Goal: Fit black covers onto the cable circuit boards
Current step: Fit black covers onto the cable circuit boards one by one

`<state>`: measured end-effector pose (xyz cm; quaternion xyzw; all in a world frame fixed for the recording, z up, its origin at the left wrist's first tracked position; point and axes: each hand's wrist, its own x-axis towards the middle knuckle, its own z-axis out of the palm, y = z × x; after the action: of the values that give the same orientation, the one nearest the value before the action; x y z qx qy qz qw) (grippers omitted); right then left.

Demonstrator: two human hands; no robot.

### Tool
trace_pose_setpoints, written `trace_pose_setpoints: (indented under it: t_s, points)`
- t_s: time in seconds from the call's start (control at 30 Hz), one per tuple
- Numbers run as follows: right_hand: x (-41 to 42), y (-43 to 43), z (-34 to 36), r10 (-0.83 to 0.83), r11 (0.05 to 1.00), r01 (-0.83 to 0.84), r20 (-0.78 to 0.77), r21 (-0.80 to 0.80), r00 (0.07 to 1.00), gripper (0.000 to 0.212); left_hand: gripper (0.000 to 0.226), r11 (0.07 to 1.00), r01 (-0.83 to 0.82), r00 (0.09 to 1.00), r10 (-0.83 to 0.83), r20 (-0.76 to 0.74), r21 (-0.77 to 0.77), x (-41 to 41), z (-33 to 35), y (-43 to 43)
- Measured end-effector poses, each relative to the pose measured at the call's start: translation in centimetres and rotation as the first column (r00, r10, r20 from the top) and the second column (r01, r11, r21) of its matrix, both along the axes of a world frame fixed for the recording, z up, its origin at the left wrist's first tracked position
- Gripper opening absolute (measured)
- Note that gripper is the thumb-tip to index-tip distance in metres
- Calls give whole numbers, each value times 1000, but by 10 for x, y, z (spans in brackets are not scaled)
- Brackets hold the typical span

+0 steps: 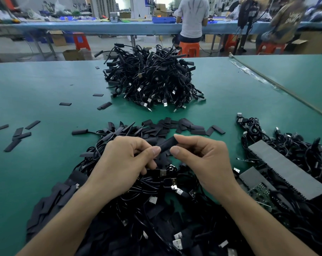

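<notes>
- At the far left, loose covers (20, 135) lie scattered flat on the green desk (46, 89), well apart from one another.
- The left hand (125, 159) pinches the left end of a black cover (165, 144) between thumb and forefinger. Its other fingers are curled down over the cables beneath, beside a USB plug; I cannot tell whether they grip one.
- Under both forearms spreads a near heap of cables (152, 200), black leads with silver USB plugs mixed with more flat black sleeves.
- Beyond the hands, near the middle of the desk, stands a far pile of cables (152, 78), tall and tangled, with plugs sticking out round its base.
- The black cover sits between the two hands, tilted up to the right, raised just above the near heap.
- Just behind it, a band of covers (184, 126) lies in an overlapping row on the desk.
- The right hand (204, 161) pinches the cover's right end with thumb and forefinger, the remaining fingers loosely curled.
- In the background, a person in a white shirt (192, 15) sits on an orange stool (190, 48) at another bench.
- At the right lies another tangle of cables (258, 126), with a green circuit board (261, 191) showing among them and long grey strips (285, 169) resting on top.
</notes>
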<state>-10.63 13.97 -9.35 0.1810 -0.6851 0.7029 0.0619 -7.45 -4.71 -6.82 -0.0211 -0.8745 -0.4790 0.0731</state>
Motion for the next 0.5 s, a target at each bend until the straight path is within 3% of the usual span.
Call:
trace_pose_setpoints:
  t_s: [0.13,0.27,0.4,0.5]
  points:
    - [1,0,2,21,1000,-20,21,-23,1000,27,21,1000,-1,1000,1,-6,11,0,1,0]
    - [-1,-1,1,-11,996,14,36,-85,999,14,18,1000,20,999,-19,-40,13,2,2,1]
    - [-5,3,3,-81,990,88,65,-109,995,18,3,998,9,990,-18,-141,-63,3,6,0]
    - [-9,9,9,-134,984,142,78,-105,988,14,16,998,-60,976,57,-209,-9,2,9,-4]
